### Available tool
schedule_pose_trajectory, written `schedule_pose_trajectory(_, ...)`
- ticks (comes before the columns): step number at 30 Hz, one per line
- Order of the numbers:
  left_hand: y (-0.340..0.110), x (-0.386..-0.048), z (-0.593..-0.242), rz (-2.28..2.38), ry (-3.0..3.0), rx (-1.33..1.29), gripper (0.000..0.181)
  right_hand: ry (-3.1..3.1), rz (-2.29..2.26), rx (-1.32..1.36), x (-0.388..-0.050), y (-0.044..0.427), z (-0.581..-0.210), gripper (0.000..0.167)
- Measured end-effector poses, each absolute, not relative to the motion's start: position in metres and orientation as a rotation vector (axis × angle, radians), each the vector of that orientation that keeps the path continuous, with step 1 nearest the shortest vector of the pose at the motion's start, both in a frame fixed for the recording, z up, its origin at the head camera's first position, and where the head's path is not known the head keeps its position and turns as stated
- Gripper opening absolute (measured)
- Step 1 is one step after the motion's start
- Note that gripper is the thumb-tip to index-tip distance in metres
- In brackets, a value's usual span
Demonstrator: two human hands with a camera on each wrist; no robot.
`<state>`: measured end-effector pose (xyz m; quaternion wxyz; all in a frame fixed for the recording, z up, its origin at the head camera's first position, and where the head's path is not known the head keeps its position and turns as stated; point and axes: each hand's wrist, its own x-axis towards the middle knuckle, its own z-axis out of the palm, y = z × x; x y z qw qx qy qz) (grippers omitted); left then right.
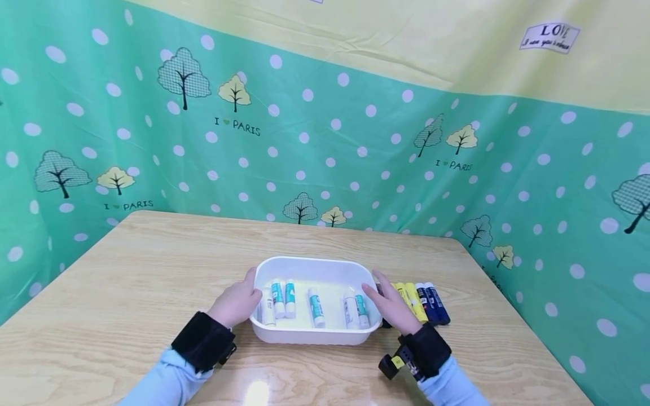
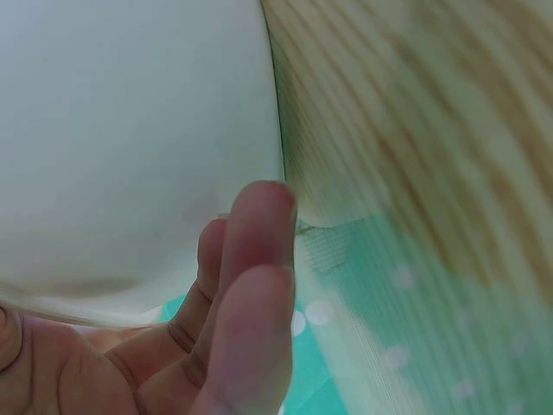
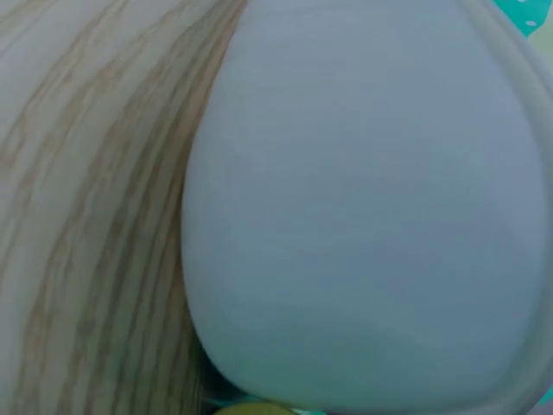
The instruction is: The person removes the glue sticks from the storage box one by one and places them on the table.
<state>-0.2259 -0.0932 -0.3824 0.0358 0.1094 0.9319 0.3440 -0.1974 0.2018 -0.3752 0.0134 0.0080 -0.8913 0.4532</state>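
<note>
A white plastic basin (image 1: 311,337) is on the wooden table, with several white glue sticks inside, most bearing teal labels, such as the glue stick (image 1: 316,309) near the middle. My left hand (image 1: 235,301) holds its left end, thumb at the rim. In the left wrist view the fingers (image 2: 255,233) lie along the basin's outer side. At the opposite end my right hand (image 1: 396,307) grips the rim with the thumb over it. The right wrist view is mostly filled by the basin's outer wall (image 3: 363,207); no right fingers show there.
Right of the basin, yellow sticks (image 1: 412,301) and dark blue sticks (image 1: 434,304) lie in a row, partly hidden by my right hand. The wooden table (image 1: 167,254) reaches back to a green dotted curtain (image 1: 325,152).
</note>
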Motion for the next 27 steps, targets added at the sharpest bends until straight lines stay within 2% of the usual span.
schedule_pose_trajectory(8,-0.095,-0.225,-0.386,1.028,2.853,0.309,0.055,-2.802,1.211,0.05,-0.202,0.203,-0.385,0.055)
schedule_pose_trajectory(20,-0.107,-0.225,-0.38,0.901,2.884,0.311,0.056,-2.833,1.051,0.205,-0.202,0.193,-0.385,0.058)
schedule_pose_trajectory(27,-0.107,-0.23,-0.377,0.848,2.897,0.342,0.057,-2.904,1.02,0.121,-0.199,0.192,-0.378,0.061)
